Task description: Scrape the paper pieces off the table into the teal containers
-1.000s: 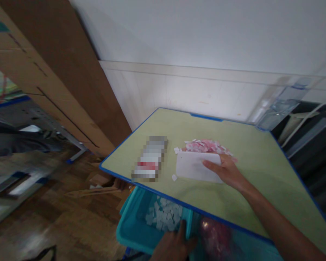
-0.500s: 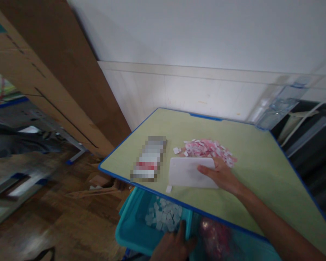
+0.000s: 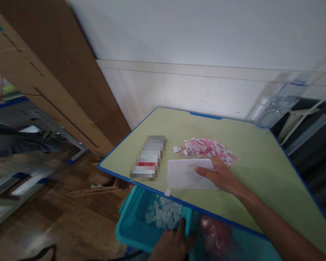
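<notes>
My right hand (image 3: 220,175) grips a flat white rectangular plate (image 3: 187,174) by its right end, thumb on top. The plate lies low over the pale green tabletop (image 3: 255,152). One small white square piece (image 3: 167,192) sits at the table's blue edge, just below the plate. Behind the plate spreads a pile of small pink and white pieces (image 3: 206,148). Below the edge, a teal bin (image 3: 133,232) contains many loose white squares (image 3: 167,213). At its near right corner is my left hand (image 3: 172,244), index finger and thumb on either side of the wall; its other fingers are hidden.
A blurred-out oblong item (image 3: 149,157) lies on the table's left side. Beside the bin, a clear bag with reddish contents (image 3: 214,233) is under the table. A large plastic bottle (image 3: 278,107) stands at the back right, and tall cardboard (image 3: 70,79) leans at left.
The white plate has slid slightly towards the near table edge and left. The single white square has moved with it onto the blue edge. My left hand stays at the bin.
</notes>
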